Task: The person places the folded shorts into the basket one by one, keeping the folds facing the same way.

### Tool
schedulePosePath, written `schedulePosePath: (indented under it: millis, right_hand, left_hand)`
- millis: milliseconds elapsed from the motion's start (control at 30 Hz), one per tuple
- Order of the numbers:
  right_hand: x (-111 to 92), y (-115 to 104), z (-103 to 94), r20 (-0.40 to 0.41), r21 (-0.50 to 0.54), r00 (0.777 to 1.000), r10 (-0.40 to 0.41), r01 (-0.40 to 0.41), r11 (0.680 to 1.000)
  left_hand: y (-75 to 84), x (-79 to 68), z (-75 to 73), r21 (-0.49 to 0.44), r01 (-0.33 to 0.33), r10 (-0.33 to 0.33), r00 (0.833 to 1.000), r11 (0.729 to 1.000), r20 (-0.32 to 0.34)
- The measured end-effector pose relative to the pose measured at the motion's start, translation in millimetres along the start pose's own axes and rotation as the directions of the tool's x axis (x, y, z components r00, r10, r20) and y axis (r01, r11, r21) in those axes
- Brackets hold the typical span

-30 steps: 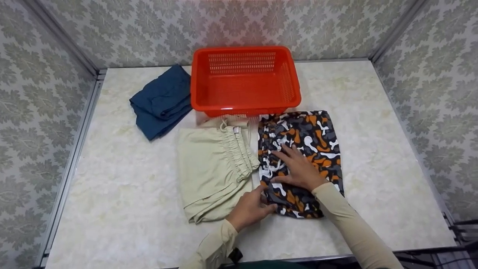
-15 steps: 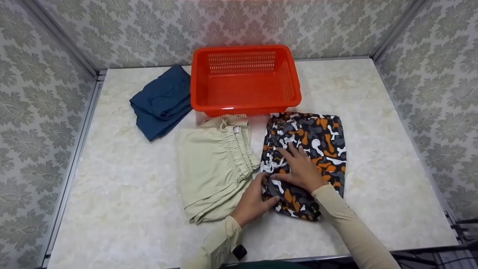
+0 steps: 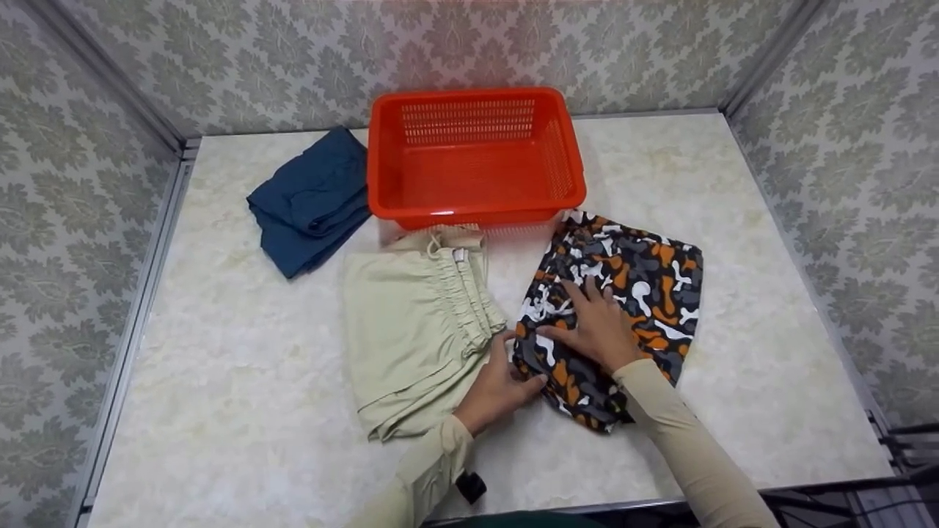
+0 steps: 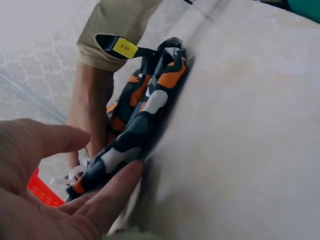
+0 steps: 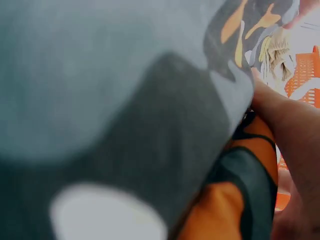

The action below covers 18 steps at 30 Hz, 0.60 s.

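Patterned shorts (image 3: 653, 293) in black, grey, white and orange lie folded on the table, turned at a slant. My right hand (image 3: 598, 326) rests on them with fingers spread, close to the white drawstring (image 3: 539, 304). At their lower left edge is my left hand (image 3: 499, 389); in the left wrist view its fingers (image 4: 112, 192) extend along the folded edge, and the thumb stands apart from the cloth. Pale green pants (image 3: 411, 323) with a gathered waistband lie just left of the shorts. Fabric fills most of the right wrist view, hiding part of the right hand (image 5: 292, 135).
A red plastic basket (image 3: 477, 213) with slotted walls stands at the back, behind both garments. Folded dark blue cloth (image 3: 312, 198) lies against its left side. Patterned wall panels (image 3: 455, 44) enclose the table (image 3: 235, 381) at the back and sides.
The patterned shorts have shifted right and turned clockwise, their top swinging away from the pale pants. Both hands have moved slightly with them; pants, basket and blue cloth stay in place.
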State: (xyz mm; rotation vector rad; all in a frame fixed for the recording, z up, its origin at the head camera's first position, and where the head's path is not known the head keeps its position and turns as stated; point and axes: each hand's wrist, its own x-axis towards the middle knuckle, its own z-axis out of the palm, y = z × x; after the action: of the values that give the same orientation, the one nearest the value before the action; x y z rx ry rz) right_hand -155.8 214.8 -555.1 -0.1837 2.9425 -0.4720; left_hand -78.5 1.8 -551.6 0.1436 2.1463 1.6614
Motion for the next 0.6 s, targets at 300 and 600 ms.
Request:
schedulePosePath:
  millis: [300,600]
  right_hand:
    - [8,0,-10.7,0.072,0.014,0.997,0.022,-0.023,1.0]
    - [9,4,-15.2,0.103,0.049,0.995,-0.013,0.008,0.999]
  left_hand:
    - [20.3,26.5,9.8,-0.094,-0.06,0.055,0.997,0.994,-0.045]
    - [34.2,55.3,26.6,-0.104,-0.042,0.03,0.993,0.994,-0.117]
